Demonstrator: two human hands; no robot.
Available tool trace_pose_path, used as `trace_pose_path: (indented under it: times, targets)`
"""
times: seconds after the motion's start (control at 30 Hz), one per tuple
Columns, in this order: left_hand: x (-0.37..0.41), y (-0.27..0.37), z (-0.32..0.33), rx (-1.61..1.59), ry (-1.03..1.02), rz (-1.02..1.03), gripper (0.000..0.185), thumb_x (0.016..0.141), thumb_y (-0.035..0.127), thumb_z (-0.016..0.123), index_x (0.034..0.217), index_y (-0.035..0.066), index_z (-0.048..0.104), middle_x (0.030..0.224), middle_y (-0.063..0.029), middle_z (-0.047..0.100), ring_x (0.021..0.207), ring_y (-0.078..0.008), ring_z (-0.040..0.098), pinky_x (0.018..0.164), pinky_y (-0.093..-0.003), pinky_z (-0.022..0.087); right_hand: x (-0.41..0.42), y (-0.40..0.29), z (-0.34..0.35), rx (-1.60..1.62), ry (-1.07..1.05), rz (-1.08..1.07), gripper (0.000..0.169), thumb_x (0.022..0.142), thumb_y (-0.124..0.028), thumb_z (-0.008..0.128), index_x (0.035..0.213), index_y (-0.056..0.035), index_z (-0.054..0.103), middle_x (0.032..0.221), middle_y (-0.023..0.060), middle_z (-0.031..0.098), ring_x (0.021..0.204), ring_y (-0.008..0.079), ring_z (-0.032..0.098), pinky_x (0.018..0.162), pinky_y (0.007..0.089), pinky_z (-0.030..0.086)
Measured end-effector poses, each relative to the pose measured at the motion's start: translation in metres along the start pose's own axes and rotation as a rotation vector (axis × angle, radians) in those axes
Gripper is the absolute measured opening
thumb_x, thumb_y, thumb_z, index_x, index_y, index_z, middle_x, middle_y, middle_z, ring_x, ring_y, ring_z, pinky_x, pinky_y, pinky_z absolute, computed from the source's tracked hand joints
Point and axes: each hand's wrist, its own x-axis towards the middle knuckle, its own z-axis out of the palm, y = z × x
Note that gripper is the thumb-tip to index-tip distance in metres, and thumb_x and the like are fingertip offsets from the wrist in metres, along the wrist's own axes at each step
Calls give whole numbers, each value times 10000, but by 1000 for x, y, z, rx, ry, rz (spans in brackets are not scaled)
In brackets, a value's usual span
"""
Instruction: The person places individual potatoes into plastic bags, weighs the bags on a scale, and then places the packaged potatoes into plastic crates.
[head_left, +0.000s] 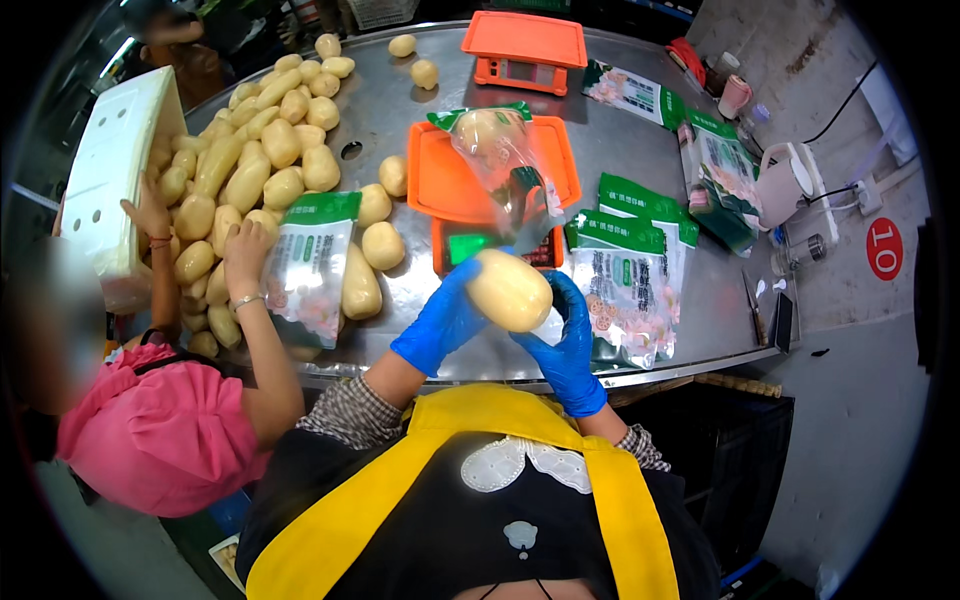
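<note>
A peeled lotus root segment is held up above the table's front edge, between my two blue-gloved hands. My left hand grips its left side. The fingers and thumb of my right hand are around its right end. Just beyond stands an orange weighing scale with a lit green display. On its pan lies a clear-fronted plastic bag with lotus root in its green-topped end. Flat printed bags lie to the right of my right hand.
Peeled lotus roots are heaped at left beside a tipped white foam box. A person in pink reaches into the heap, near another printed bag. A second orange scale stands behind. A knife and kettle are at right.
</note>
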Motion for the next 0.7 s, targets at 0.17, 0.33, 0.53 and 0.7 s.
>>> trace_pose_path:
  times: [0.17, 0.33, 0.53, 0.7]
  targets:
    - [-5, -4, 0, -12, -44, 98, 619, 874, 314, 558, 1369, 24, 325, 1364, -156, 404, 1248, -290, 418, 1052, -437, 335, -1, 0, 3, 131, -52, 93, 775, 688, -50, 765, 1347, -57, 359, 1294, 99, 465, 1184, 213, 462, 1001, 361, 382]
    - [-10, -25, -13, 469, 59, -17, 529, 949, 342, 439, 1376, 50, 333, 1355, -128, 413, 1239, -268, 420, 1018, -393, 365, -4, 11, 9, 368, 120, 117, 682, 833, -216, 655, 1391, -72, 289, 1324, 114, 432, 1199, 235, 451, 1021, 371, 364]
    - [11, 10, -4, 848, 393, 144, 521, 935, 516, 385, 1018, 43, 584, 884, -85, 616, 813, -166, 615, 673, -290, 492, 11, 11, -22, 1220, 51, 640, 683, 874, -602, 409, 1366, -130, 364, 1325, 124, 461, 1167, 376, 471, 966, 574, 369]
    - [55, 38, 21, 894, 327, 151, 414, 907, 451, 488, 859, 51, 581, 698, -31, 536, 615, -138, 540, 531, -258, 435, 43, 9, -17, 1097, -117, 605, 636, 894, -540, 408, 1368, -119, 365, 1339, 153, 439, 1184, 368, 458, 967, 588, 355]
